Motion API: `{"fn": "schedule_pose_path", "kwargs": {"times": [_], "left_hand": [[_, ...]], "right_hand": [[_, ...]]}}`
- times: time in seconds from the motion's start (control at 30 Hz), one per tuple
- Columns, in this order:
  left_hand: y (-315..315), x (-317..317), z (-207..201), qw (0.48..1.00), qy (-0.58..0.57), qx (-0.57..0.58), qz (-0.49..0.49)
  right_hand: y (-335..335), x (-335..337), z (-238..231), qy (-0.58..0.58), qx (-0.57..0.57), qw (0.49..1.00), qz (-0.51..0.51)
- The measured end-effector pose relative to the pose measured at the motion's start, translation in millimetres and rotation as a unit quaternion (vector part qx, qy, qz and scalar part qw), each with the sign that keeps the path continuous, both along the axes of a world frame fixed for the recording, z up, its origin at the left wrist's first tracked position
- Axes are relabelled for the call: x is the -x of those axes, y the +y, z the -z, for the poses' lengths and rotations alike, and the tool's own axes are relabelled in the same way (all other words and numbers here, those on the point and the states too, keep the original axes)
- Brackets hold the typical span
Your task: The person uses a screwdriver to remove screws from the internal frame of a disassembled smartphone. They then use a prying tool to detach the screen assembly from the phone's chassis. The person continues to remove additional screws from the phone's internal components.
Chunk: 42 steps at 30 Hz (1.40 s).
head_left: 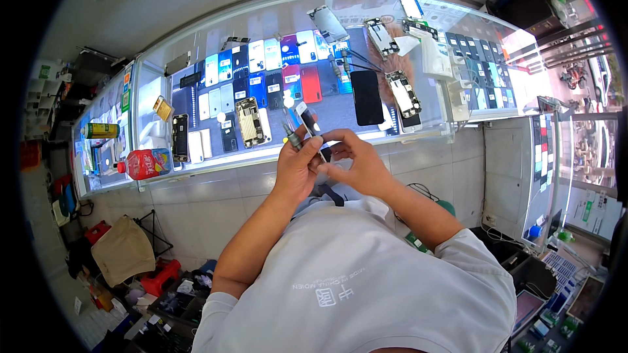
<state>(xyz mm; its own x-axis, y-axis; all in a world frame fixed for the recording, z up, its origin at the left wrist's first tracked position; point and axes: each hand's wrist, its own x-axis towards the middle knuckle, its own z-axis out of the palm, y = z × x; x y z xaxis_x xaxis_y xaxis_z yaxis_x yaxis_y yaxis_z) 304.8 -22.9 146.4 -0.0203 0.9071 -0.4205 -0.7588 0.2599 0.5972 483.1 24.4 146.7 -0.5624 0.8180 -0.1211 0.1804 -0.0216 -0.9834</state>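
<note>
My left hand (pixel 296 162) holds a small dark phone (pixel 310 125) tilted up in front of my chest, together with a thin screwdriver-like tool (pixel 291 134) that sticks up beside it. My right hand (pixel 356 159) rests its fingertips on the lower end of the same phone, touching the left hand. Both hands are just in front of the near edge of a glass display counter (pixel 216 163).
The counter top carries an opened phone body (pixel 248 121), a black phone screen (pixel 366 97), further opened phones (pixel 403 93), a red bottle (pixel 145 163) and a green can (pixel 100 131). Many phones lie inside the case. A red stool (pixel 160 276) and a beige bag (pixel 123 249) are on the floor at left.
</note>
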Motion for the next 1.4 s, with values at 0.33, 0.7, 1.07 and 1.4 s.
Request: {"fn": "schedule_pose_path", "kwargs": {"times": [0.33, 0.7, 1.07, 1.4], "left_hand": [[-52, 27, 17, 0.972, 0.195, 0.127, 0.017], [-109, 45, 32, 0.955, 0.211, 0.200, -0.054], [-111, 42, 31, 0.958, 0.190, 0.207, -0.052], [-113, 43, 31, 0.956, 0.193, 0.216, -0.054]], "right_hand": [[216, -85, 32, -0.305, -0.200, 0.917, 0.159], [287, -53, 75, -0.433, -0.304, 0.827, 0.192], [295, -53, 102, -0.421, -0.307, 0.834, 0.182], [340, -72, 103, -0.043, 0.006, 0.945, 0.323]]}}
